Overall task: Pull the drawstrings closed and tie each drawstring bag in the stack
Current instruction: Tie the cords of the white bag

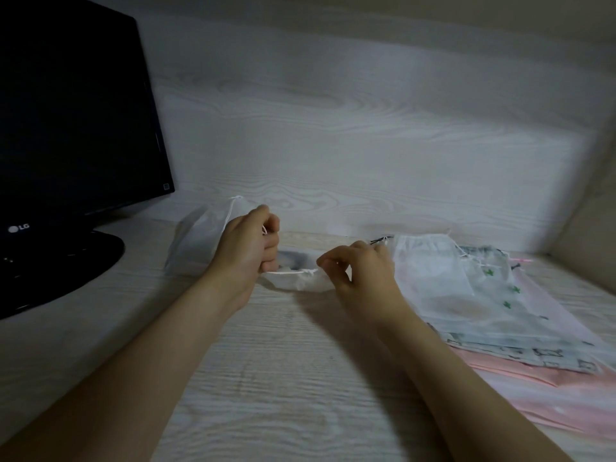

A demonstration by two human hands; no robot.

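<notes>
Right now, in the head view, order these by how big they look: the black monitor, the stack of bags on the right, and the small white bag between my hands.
1. black LG monitor, largest though cropped by the frame
2. stack of flat drawstring bags
3. small white drawstring bag, clearly smallest

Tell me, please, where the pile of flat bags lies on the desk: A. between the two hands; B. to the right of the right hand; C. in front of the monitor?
B: the pile of bags lies just right of the right hand, far from the monitor; between that hand and the left hand is only one small white bag, held by its drawstring.
</notes>
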